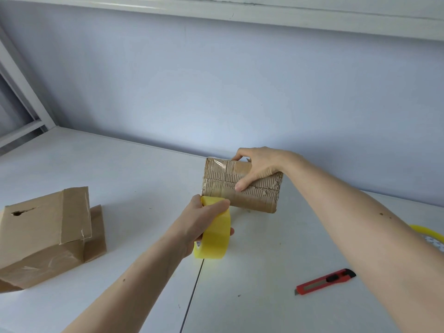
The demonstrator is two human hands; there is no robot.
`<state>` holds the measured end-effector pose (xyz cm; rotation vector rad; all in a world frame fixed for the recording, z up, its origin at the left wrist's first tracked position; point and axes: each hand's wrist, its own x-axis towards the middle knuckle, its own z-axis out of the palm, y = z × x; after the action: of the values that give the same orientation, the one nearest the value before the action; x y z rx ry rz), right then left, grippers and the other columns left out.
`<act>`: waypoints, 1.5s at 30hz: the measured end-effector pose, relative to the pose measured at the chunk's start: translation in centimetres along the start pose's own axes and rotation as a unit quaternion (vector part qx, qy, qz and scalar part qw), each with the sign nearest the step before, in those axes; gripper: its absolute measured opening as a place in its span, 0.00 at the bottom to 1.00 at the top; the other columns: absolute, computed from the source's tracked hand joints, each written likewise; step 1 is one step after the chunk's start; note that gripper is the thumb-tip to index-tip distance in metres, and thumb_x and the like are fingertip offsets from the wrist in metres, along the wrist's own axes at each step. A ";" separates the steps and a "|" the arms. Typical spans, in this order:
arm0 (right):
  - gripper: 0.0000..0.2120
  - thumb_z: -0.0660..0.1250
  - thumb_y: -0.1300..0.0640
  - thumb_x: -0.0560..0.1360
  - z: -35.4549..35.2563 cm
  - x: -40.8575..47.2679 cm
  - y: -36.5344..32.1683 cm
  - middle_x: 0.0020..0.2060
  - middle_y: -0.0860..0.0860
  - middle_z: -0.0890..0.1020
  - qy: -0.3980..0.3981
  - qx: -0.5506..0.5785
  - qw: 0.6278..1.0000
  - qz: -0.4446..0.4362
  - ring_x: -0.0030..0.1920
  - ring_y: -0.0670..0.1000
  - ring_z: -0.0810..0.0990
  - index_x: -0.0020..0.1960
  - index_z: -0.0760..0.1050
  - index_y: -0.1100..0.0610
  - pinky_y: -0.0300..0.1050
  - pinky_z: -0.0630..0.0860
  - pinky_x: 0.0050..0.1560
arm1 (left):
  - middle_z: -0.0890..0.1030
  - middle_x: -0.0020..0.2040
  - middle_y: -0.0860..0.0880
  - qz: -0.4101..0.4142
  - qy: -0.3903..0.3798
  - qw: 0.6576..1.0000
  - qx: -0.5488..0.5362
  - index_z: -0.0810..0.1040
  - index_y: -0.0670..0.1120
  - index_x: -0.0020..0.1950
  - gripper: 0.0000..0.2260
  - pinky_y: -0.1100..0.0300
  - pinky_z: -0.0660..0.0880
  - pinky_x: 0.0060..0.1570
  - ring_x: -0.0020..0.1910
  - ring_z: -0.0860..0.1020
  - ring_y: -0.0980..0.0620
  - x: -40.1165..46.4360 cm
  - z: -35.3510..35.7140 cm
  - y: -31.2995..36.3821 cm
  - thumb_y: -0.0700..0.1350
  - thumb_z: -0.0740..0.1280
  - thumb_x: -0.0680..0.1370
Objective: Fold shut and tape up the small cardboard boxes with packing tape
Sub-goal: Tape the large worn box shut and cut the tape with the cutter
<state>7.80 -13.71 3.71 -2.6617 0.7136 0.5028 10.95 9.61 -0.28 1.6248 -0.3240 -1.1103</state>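
Observation:
A small brown cardboard box stands on its side on the white table, its torn, partly taped face toward me. My right hand grips its top right corner, thumb on the face and fingers over the top edge. My left hand holds a yellow roll of packing tape just below the box's lower left corner, and a strip of tape runs from the roll up onto the box face.
A larger brown box with loose flaps and a torn hole lies at the left. A red utility knife lies on the table at the right front. Another yellow tape roll shows behind my right forearm. The wall is close behind.

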 end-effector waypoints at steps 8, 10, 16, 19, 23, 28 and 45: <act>0.40 0.82 0.38 0.60 -1.0 1.1 0.2 0.52 0.44 0.77 -0.038 0.042 0.998 0.014 0.49 0.51 0.83 0.66 0.68 0.38 0.52 0.84 0.49 | 0.84 0.54 0.38 -0.023 -0.023 0.999 -0.016 0.73 0.45 0.62 0.16 0.51 0.82 0.46 0.41 0.86 0.44 0.7 -0.1 0.3 0.50 0.71 0.78; 0.39 0.83 0.39 0.60 -1.5 1.3 0.3 0.54 0.45 0.78 -0.047 0.063 0.997 0.020 0.49 0.52 0.84 0.66 0.70 0.40 0.54 0.84 0.49 | 0.85 0.53 0.39 -0.014 -0.016 1.000 -0.019 0.73 0.45 0.63 0.17 0.50 0.82 0.46 0.41 0.86 0.44 1.2 0.0 0.7 0.50 0.72 0.78; 0.27 0.80 0.46 0.66 -2.3 1.1 0.8 0.54 0.52 0.84 -0.133 0.121 0.983 0.038 0.48 0.54 0.86 0.62 0.76 0.49 0.50 0.84 0.43 | 0.86 0.49 0.41 -0.006 -0.019 1.000 -0.020 0.77 0.39 0.60 0.16 0.53 0.82 0.39 0.35 0.84 0.47 0.6 -0.4 1.1 0.50 0.69 0.80; 0.25 0.81 0.44 0.66 -1.4 1.1 1.6 0.52 0.52 0.85 -0.127 0.115 0.985 0.032 0.47 0.53 0.87 0.59 0.79 0.50 0.50 0.84 0.45 | 0.86 0.49 0.41 -0.007 -0.019 0.999 -0.028 0.78 0.38 0.60 0.17 0.56 0.82 0.35 0.33 0.83 0.48 0.4 0.2 0.9 0.50 0.70 0.79; 0.34 0.80 0.40 0.65 -2.0 0.2 0.7 0.59 0.48 0.81 -0.031 0.011 0.999 -0.018 0.55 0.51 0.80 0.67 0.75 0.45 0.49 0.79 0.53 | 0.86 0.49 0.41 -0.012 0.000 0.999 -0.049 0.77 0.38 0.62 0.21 0.55 0.82 0.35 0.32 0.83 0.48 1.1 0.6 1.2 0.53 0.71 0.78; 0.32 0.64 0.44 0.79 -0.8 -2.0 -0.8 0.76 0.51 0.64 -0.097 0.023 0.995 0.002 0.73 0.54 0.64 0.79 0.55 0.46 0.52 0.64 0.68 | 0.84 0.54 0.37 0.000 0.033 0.998 -0.047 0.71 0.36 0.66 0.27 0.53 0.81 0.34 0.34 0.84 0.44 2.0 1.3 0.1 0.54 0.73 0.77; 0.29 0.39 0.35 0.82 6.1 2.3 -3.4 0.75 0.54 0.63 0.223 -0.068 0.970 0.071 0.77 0.58 0.56 0.79 0.56 0.45 0.68 0.37 0.74 | 0.87 0.46 0.43 0.011 0.010 0.997 -0.074 0.67 0.44 0.64 0.21 0.51 0.80 0.44 0.37 0.82 0.48 1.6 2.3 -0.6 0.50 0.72 0.78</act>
<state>9.98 -9.44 -1.88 -2.8975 1.0349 -0.0254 9.78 7.28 -1.58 1.4963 -0.2407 -1.0757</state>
